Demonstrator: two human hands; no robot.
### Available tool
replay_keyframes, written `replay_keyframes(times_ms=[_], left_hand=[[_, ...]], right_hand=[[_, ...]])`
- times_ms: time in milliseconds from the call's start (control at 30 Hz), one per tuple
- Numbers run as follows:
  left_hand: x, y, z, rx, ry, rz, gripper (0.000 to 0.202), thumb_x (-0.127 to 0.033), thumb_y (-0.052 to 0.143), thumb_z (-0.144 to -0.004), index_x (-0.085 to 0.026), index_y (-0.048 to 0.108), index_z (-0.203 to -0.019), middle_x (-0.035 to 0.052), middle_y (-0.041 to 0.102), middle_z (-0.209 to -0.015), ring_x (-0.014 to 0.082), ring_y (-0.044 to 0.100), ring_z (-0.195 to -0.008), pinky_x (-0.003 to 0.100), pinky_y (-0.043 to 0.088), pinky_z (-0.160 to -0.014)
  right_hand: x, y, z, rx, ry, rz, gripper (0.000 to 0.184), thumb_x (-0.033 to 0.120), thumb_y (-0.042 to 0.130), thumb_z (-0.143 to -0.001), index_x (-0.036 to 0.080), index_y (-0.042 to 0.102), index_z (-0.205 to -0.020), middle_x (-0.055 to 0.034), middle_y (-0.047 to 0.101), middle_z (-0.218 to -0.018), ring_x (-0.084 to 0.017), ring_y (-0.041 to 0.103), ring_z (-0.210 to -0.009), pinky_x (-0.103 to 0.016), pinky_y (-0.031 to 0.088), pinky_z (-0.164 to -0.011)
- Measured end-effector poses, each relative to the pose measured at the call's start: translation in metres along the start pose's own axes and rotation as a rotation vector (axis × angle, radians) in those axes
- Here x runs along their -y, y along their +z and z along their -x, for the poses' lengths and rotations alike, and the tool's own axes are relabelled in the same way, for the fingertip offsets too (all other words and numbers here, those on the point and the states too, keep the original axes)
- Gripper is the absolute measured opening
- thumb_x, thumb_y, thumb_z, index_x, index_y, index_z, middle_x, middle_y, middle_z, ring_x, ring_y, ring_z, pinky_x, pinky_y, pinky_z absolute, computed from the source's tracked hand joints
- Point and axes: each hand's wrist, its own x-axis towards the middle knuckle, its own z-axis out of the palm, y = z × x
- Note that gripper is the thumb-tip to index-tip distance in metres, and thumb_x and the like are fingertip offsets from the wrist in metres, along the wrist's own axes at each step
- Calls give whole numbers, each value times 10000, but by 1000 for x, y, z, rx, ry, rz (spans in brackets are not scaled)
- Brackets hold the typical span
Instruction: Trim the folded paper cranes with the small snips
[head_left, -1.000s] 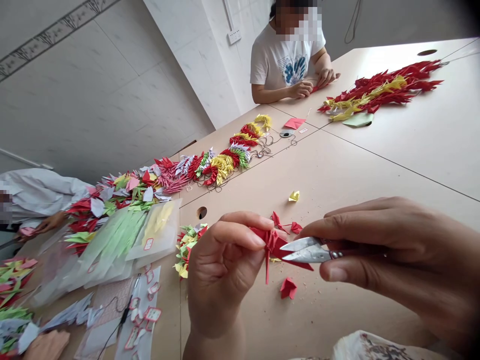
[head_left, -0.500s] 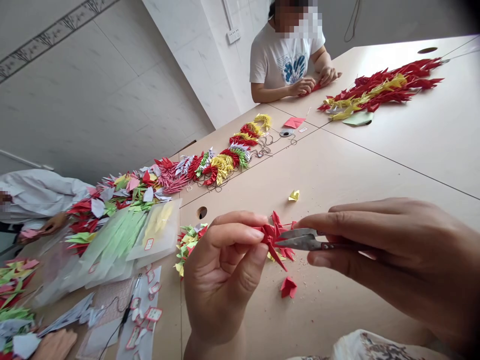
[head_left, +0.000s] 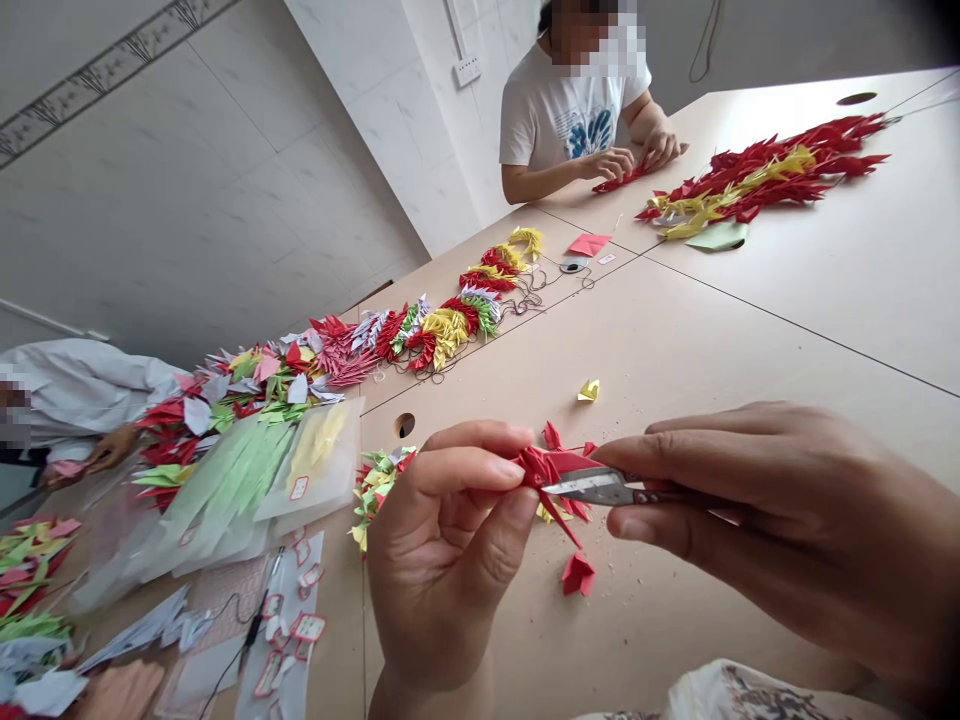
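My left hand point(head_left: 442, 560) pinches a red folded-paper crane point(head_left: 538, 468) between thumb and fingertips. My right hand point(head_left: 780, 520) is closed around small metal snips point(head_left: 596, 487). Their blades point left and lie against the crane, just under one of its pointed red flaps. Beneath the hands, more folded red and yellow paper lies partly hidden. A loose red paper piece point(head_left: 577, 574) rests below them on the table, and a small yellow folded piece point(head_left: 589, 391) lies above. Tiny paper scraps are scattered nearby.
Colourful cranes point(head_left: 382, 480) pile up left of my left hand. Plastic bags of green paper point(head_left: 232, 480) and a heap of folded paper point(head_left: 255, 370) cover the left side. Strung cranes point(head_left: 780, 175) lie far right. A co-worker point(head_left: 570, 110) sits opposite; others are at left.
The snips have turned and shifted slightly, so a bright blade edge shows below a red flap. My left hand keeps its pinch. The co-worker's hands opposite have moved slightly over red paper.
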Motion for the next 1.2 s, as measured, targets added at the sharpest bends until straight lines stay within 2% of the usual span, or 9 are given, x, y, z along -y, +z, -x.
replay_keyframes(times_ms=[133,300,433,533,700,800,900,1067,1200], left_hand=[[0,2,0,5,8,0,331,-24,964,-1101,-323,965,-1243,11,986,-1262,176,972,-1152,223,830,-963],[-1,2,2,14,6,24,264,-112,1013,-1109,-324,964,-1258,24,978,-1277,203,970,-1149,264,847,-960],[-1,1,3,7,-20,35,312,-61,975,-1120,-344,966,-1253,2,980,-1282,171,955,-1129,237,834,-954],[-2,2,2,-1,-27,22,297,-57,964,-1124,-337,950,-1221,5,981,-1261,173,955,-1099,238,832,-930],[-1,4,1,-4,-17,47,284,-39,972,-1109,-307,914,-1184,3,968,-1255,144,932,-1061,195,807,-919],[-1,7,1,-12,-24,45,259,-58,969,-1123,-302,883,-1144,-1,951,-1243,132,915,-1035,193,800,-916],[0,8,1,-18,-36,65,262,-51,965,-1123,-294,869,-1115,-11,943,-1225,115,900,-1012,180,798,-925],[1,9,2,-20,-35,83,270,-39,960,-1124,-285,850,-1104,-22,931,-1235,87,882,-1000,148,782,-947],[1,10,4,-19,-32,67,278,-31,934,-1137,-287,829,-1108,-22,914,-1239,85,869,-986,142,775,-946]], right_hand=[[0,0,-1,-4,3,-9,586,563,552,-1405,251,733,-943,-11,775,-727,-141,640,-570,-288,478,-579],[-1,0,-5,4,10,-15,600,573,534,-1411,232,782,-985,1,757,-701,-124,629,-543,-264,460,-559],[0,-1,-4,7,-3,-24,592,568,537,-1412,224,815,-1018,14,744,-674,-123,624,-528,-267,471,-564],[2,-2,-4,2,2,-26,577,565,531,-1414,218,850,-1082,-5,794,-697,-135,662,-534,-281,503,-563],[2,0,-2,7,7,-69,598,586,543,-1405,218,829,-1031,-4,765,-675,-133,649,-531,-281,499,-556],[-1,3,3,-12,45,-101,539,576,591,-1390,238,838,-1051,13,720,-676,-142,606,-537,-297,476,-572],[-3,6,6,-34,73,-121,466,568,660,-1363,253,856,-1083,-1,756,-730,-160,620,-568,-313,472,-588],[-4,7,7,-22,49,-100,492,569,614,-1380,254,818,-1061,13,719,-704,-147,584,-550,-295,455,-582],[-4,8,9,-52,58,-105,394,538,678,-1364,267,833,-1123,15,734,-728,-152,599,-571,-297,475,-611]])
